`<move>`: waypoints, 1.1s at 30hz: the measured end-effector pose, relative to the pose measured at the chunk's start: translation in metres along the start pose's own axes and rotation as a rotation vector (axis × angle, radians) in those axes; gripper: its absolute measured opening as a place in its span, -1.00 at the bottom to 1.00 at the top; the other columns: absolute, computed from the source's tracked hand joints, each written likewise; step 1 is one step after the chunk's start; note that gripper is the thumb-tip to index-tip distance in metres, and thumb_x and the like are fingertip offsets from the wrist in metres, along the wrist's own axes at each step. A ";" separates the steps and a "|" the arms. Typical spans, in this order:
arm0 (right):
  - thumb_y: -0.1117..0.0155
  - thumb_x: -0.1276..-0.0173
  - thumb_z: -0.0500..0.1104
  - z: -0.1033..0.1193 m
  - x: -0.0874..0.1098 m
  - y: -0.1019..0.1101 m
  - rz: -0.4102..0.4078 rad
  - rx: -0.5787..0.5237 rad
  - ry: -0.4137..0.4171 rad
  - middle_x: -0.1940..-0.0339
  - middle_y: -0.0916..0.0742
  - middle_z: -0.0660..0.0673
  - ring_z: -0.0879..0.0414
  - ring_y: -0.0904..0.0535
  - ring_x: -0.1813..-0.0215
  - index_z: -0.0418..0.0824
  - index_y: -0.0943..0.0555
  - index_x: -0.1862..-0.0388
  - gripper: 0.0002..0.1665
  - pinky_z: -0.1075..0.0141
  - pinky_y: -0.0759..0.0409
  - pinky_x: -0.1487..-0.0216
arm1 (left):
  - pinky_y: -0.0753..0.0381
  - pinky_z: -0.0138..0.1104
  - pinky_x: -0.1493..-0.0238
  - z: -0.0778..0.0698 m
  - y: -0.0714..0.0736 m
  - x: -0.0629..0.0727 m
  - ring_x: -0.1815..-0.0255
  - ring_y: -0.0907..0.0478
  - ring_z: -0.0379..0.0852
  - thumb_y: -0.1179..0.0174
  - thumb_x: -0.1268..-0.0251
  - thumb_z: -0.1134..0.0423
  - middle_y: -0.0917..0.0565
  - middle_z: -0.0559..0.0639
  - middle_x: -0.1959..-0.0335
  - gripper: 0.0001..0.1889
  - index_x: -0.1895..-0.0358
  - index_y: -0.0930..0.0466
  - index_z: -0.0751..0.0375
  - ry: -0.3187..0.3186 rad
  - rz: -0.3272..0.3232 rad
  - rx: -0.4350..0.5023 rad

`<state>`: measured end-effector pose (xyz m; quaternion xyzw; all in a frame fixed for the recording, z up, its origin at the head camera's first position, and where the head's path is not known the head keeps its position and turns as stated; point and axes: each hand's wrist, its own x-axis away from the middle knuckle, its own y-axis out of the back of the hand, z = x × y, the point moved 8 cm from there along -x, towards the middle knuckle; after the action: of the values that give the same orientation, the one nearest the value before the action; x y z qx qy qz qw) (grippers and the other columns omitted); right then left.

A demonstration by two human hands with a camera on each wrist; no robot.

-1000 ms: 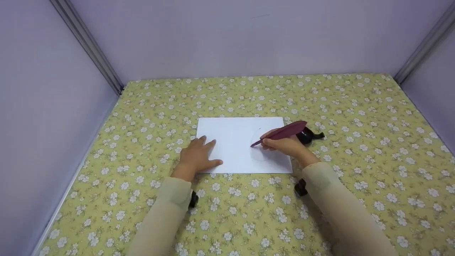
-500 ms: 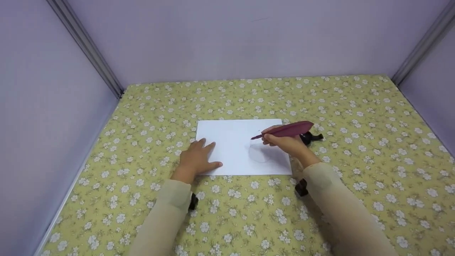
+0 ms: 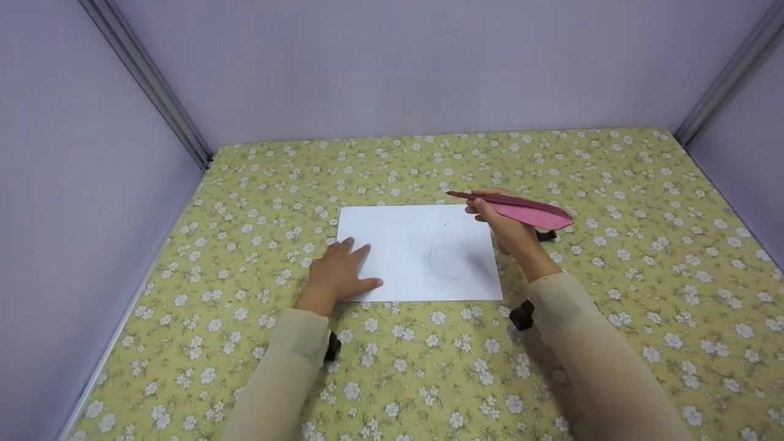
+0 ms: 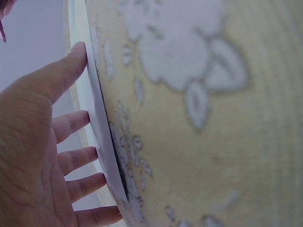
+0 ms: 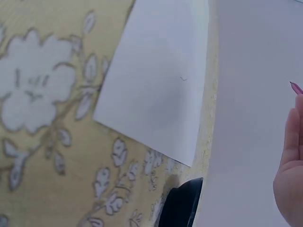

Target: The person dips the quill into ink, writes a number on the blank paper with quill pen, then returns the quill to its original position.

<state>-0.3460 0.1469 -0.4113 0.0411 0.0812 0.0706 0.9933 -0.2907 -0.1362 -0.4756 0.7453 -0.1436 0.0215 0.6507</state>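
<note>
In the head view a white sheet of paper [image 3: 395, 245] lies on the floral cloth. My left hand [image 3: 334, 272] rests on its left edge, fingers spread; the left wrist view shows straight fingertips [image 4: 75, 118] on the paper. My right hand [image 3: 513, 231] pinches a dark red feather quill pen [image 3: 539, 214] above the sheet's far right corner. The pen's tip points left, raised off the paper, and its pink vane trails right. A thin, faint looped line [image 3: 449, 277] like a 6 shows on the paper's right half, with a small dark mark above it.
A black, bottle-like object [image 3: 547, 235] stands behind my right hand, mostly hidden with only its neck showing. Its dark side [image 5: 182, 203] appears in the right wrist view near the paper's corner. Pale walls [image 3: 392, 73] enclose the cloth-covered table [image 3: 275, 184].
My right hand has lifted the quill pen off the paper and moved away and to the right. The looped line has grown and is now uncovered. My left hand stays put.
</note>
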 end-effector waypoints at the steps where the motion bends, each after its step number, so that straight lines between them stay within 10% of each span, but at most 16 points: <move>1: -0.14 -0.45 -0.04 0.002 0.000 0.002 -0.016 0.009 0.009 0.01 -0.70 -0.23 0.08 -0.64 0.00 -0.39 -0.49 -0.17 -0.51 0.11 -0.49 -0.15 | -0.24 0.20 -0.21 0.000 0.000 0.000 -0.47 0.02 0.21 -0.08 -0.17 -0.38 -0.05 0.15 -0.50 -0.12 -0.50 -0.12 -0.05 0.001 0.002 0.003; 16: -0.12 -0.46 -0.09 0.015 -0.001 0.036 -0.204 -0.054 0.084 0.16 -0.75 0.02 0.17 -0.66 0.05 -0.40 -0.51 -0.16 -0.55 0.19 -0.53 -0.09 | -0.27 0.20 -0.19 0.000 0.002 0.001 -0.46 0.00 0.20 -0.09 -0.17 -0.36 -0.05 0.15 -0.50 -0.14 -0.49 -0.12 -0.07 -0.009 -0.002 0.018; 33: -0.17 -0.42 -0.16 0.012 0.007 0.083 -0.331 -0.121 0.126 0.18 -0.75 -0.14 0.16 -0.66 0.10 -0.39 -0.57 -0.04 -0.65 0.34 -0.56 0.02 | -0.27 0.21 -0.19 0.000 0.001 0.000 -0.47 0.01 0.20 -0.08 -0.17 -0.37 -0.06 0.15 -0.50 -0.13 -0.50 -0.12 -0.07 -0.010 0.004 0.013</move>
<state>-0.3479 0.2291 -0.3931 -0.0373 0.1445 -0.0865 0.9850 -0.2904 -0.1360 -0.4749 0.7493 -0.1482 0.0203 0.6452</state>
